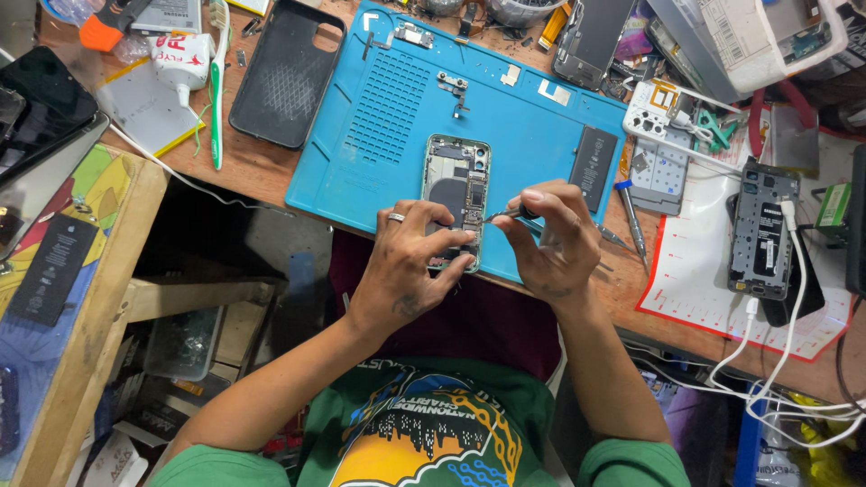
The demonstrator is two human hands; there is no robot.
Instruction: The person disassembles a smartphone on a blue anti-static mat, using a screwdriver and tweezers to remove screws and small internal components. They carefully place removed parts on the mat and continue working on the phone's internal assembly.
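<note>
At centre frame, the fingers of both hands meet over an opened phone (456, 194) lying face-down, back removed, on a blue mat (388, 108). Right hand (550, 243): fingers closed in a pinch on a thin tool (507, 215), its tip pointing left to the phone's right edge, at the circuit board. Left hand (410, 261): fingers partly curled, tips pressing on the phone's lower half, holding nothing else; a ring (396, 216) shows on one finger. The phone lies upright in the frame, near the mat's lower edge, its camera end pointing up.

On the mat, right of the phone, lies a black battery (593, 158); above the phone sit small loose parts (454, 88). A screwdriver (631, 212) with a blue collar lies just off the mat's right edge, beside a grey screw tray (661, 176). A black phone case (287, 77) lies on the wooden worktop (253, 162), just left of the mat. Left of the case lie a green-and-white toothbrush (217, 81) and a white tube (179, 59).

At right frame, a second opened phone (762, 230) lies on a white mat with a red border (713, 280), with a white cable (794, 271) running past it down to the lower right. At upper right stands a white box (749, 41). At far left, another black battery (50, 271) lies on a coloured surface.
</note>
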